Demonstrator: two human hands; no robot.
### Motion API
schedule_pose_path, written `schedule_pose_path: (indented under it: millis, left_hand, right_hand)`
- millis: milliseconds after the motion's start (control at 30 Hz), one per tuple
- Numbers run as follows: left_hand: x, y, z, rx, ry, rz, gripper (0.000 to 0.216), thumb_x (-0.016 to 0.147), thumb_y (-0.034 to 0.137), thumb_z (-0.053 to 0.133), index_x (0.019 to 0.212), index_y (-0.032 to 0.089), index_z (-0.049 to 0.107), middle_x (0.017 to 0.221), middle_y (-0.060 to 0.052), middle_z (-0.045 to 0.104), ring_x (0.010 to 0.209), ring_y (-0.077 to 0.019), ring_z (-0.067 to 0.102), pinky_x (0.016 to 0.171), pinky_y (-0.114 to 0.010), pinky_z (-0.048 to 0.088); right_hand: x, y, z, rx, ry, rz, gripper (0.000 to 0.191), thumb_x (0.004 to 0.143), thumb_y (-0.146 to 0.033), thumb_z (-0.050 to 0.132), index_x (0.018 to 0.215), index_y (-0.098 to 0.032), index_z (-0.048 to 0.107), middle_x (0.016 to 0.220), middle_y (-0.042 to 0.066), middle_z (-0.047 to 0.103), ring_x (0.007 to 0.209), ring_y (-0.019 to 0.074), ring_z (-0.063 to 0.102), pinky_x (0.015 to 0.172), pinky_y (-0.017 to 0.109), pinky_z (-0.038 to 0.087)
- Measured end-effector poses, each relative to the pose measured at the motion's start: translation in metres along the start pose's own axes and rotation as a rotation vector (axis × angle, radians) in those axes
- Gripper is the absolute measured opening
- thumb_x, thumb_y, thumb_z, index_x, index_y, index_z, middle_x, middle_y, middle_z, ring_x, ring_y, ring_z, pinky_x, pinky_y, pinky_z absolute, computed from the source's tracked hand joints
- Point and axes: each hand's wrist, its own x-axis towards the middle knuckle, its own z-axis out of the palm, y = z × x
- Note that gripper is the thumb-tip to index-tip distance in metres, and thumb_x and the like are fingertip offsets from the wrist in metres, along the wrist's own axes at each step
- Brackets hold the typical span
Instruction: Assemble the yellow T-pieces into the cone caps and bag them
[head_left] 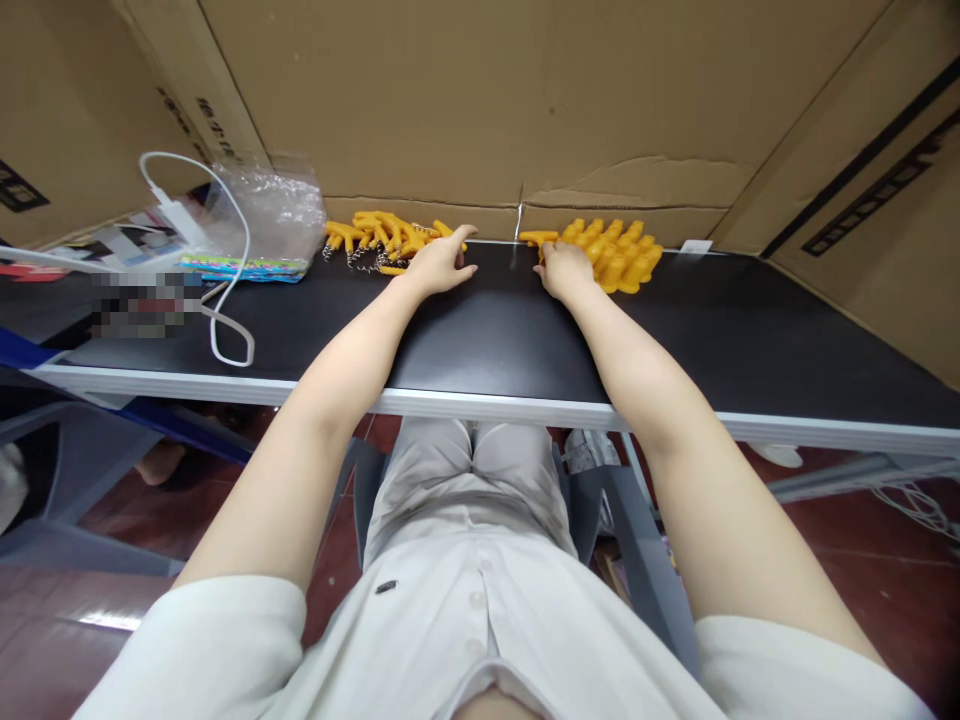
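Observation:
On the left, a pile of corkscrews with yellow handles and silver metal spirals lies against the cardboard. My left hand is at the right end of this pile, its thumb apart from the fingers and nothing visible in its grasp. My right hand has its fingers curled round a yellow corkscrew; the handle sticks out to the left, while its lower part is hidden by the fingers. Just right of that hand, several yellow pieces stand upright in a close group, partly covered by the hand.
Tall cardboard walls in the back and sides of the black table. Far left are a clear plastic bag, a white cable and colourful packets. A small white slip lies at the back right.

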Motion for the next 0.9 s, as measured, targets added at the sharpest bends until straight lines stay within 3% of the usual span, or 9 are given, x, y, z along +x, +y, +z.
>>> schedule_pose_path:
  millis: [167,333,500,700,900]
  left_hand:
    - [0.001,-0.002,0.002,0.017,0.003,-0.013,0.071,0.096,0.024,0.066,0.166,0.021,0.053,0.112,-0.010,0.084,0.116,-0.0311,0.079,0.118,-0.048,0.058]
    - [0.002,-0.003,0.003,0.006,0.008,0.000,0.069,0.096,0.023,0.065,0.164,0.023,0.054,0.110,-0.008,0.085,0.114,-0.0302,0.080,0.118,-0.048,0.058]
    - [0.001,-0.002,0.003,-0.002,0.007,-0.012,0.072,0.095,0.022,0.064,0.166,0.023,0.053,0.110,-0.009,0.084,0.118,-0.0316,0.080,0.120,-0.049,0.058]
    - [0.001,0.000,0.002,-0.013,0.007,0.006,0.070,0.095,0.022,0.064,0.165,0.022,0.054,0.109,-0.008,0.085,0.117,-0.0314,0.081,0.119,-0.048,0.059]
    - [0.000,0.002,0.000,0.002,-0.008,-0.021,0.074,0.095,0.022,0.065,0.168,0.020,0.051,0.111,-0.010,0.084,0.117,-0.0327,0.081,0.119,-0.050,0.059]
  right_hand:
    - [0.008,0.010,0.009,0.023,0.092,-0.022,0.048,0.110,-0.020,0.067,0.155,-0.007,0.069,0.158,0.030,0.068,0.155,0.0482,0.058,0.136,0.065,0.035]
    - [0.008,0.011,0.007,0.064,0.193,-0.039,0.048,0.108,-0.042,0.079,0.147,-0.013,0.073,0.153,0.027,0.072,0.154,0.0512,0.057,0.137,0.078,0.023]
    - [-0.006,-0.003,-0.009,0.074,0.161,0.024,0.049,0.105,-0.026,0.081,0.148,-0.007,0.067,0.160,0.033,0.063,0.160,0.0515,0.051,0.140,0.074,0.017]
    - [-0.004,0.002,-0.005,0.112,0.167,-0.045,0.038,0.112,-0.036,0.070,0.143,-0.014,0.072,0.159,0.027,0.065,0.158,0.0491,0.050,0.138,0.077,0.017]
    - [-0.004,0.002,-0.005,0.097,0.146,-0.053,0.030,0.107,-0.024,0.075,0.135,-0.013,0.074,0.159,0.028,0.065,0.158,0.0502,0.050,0.137,0.077,0.019]
